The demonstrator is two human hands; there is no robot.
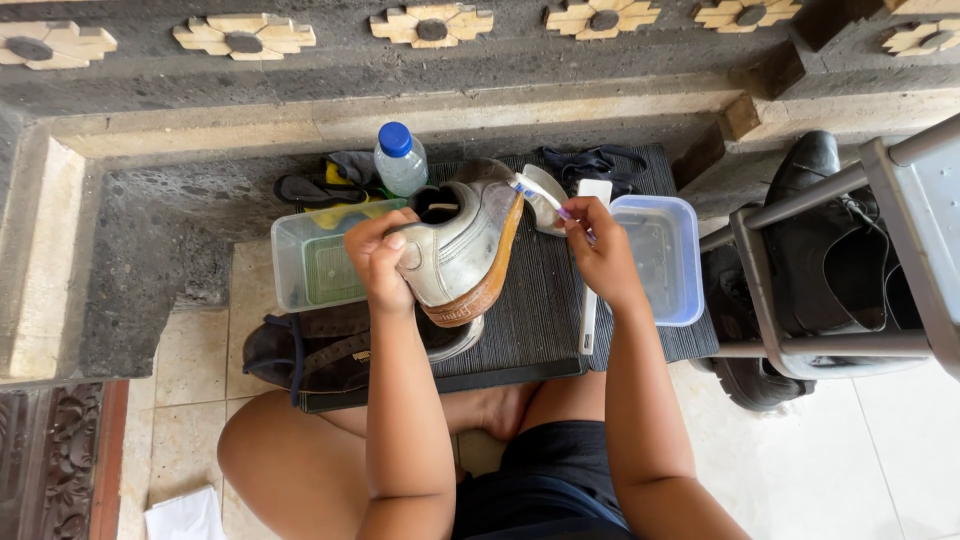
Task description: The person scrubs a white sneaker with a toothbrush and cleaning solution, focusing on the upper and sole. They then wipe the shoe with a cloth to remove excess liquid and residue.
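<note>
Gripping the heel of a worn grey shoe (pixel 462 250), the left hand (pixel 380 260) holds it tilted above a dark ribbed mat (pixel 540 310). The right hand (pixel 600 255), just beside the shoe's toe, is closed around a toothbrush (pixel 540 195) whose head touches the toe. A clear container (pixel 315 265) sits behind the left hand.
</note>
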